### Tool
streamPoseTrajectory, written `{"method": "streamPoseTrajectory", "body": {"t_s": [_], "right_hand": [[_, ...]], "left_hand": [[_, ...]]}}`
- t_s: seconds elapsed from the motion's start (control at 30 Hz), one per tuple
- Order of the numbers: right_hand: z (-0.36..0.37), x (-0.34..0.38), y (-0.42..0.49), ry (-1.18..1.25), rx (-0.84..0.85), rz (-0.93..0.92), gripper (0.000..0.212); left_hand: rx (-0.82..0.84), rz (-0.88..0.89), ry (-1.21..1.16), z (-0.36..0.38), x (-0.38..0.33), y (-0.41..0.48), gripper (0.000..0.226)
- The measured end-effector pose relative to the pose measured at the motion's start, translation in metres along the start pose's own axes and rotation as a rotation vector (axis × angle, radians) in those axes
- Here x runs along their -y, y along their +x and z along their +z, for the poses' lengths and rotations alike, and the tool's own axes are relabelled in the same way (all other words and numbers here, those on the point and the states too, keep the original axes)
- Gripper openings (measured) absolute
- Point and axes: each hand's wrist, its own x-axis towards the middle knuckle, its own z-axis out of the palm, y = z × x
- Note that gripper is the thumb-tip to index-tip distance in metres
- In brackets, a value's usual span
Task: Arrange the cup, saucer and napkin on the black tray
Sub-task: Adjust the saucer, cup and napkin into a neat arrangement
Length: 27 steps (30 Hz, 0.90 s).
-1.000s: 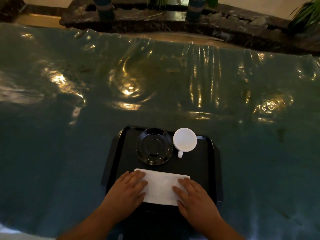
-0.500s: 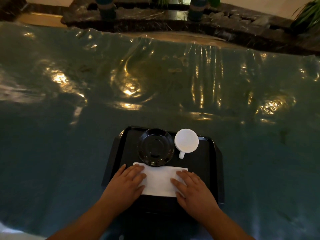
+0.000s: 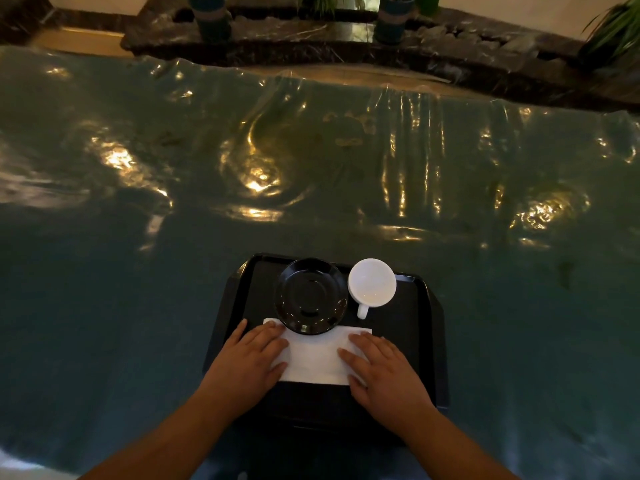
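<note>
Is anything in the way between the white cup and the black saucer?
No. The white cup stands right beside the black saucer on the black tray, with nothing visible between them. The saucer's top is bare. Both hands, left hand and right hand, lie flat on the napkin, nearer the person.

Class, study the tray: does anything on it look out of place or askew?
Yes. The white cup stands on the black tray beside the saucer, not on it, and the saucer's near edge overlaps the napkin.
</note>
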Motion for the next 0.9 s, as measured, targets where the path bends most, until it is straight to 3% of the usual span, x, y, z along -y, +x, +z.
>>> {"method": "streamPoseTrajectory", "body": {"t_s": [0.37, 0.5, 0.57, 0.63, 0.7, 0.77, 0.9], "right_hand": [[-0.006, 0.006, 0.002, 0.025, -0.007, 0.017, 0.048], [-0.039, 0.009, 0.018, 0.112, -0.372, 0.001, 0.043], [-0.064, 0.006, 0.034, 0.139, -0.524, 0.085, 0.049], [-0.086, 0.001, 0.053, 0.144, -0.46, 0.255, 0.067], [-0.096, -0.005, 0.07, 0.139, -0.285, 0.392, 0.089], [-0.099, -0.012, 0.082, 0.147, -0.142, 0.449, 0.1], [-0.097, -0.018, 0.092, 0.148, -0.091, 0.443, 0.098]], "left_hand": [[0.011, 0.005, -0.013, -0.001, -0.001, 0.004, 0.043], [-0.251, -0.017, -0.201, -0.024, -0.006, 0.018, 0.037], [-0.274, -0.128, -0.224, -0.039, -0.014, 0.031, 0.052], [-0.125, -0.282, -0.265, -0.05, -0.023, 0.046, 0.089], [0.045, -0.376, -0.291, -0.056, -0.03, 0.06, 0.115], [0.111, -0.401, -0.275, -0.058, -0.033, 0.07, 0.124], [0.107, -0.428, -0.267, -0.059, -0.033, 0.077, 0.122]]}}
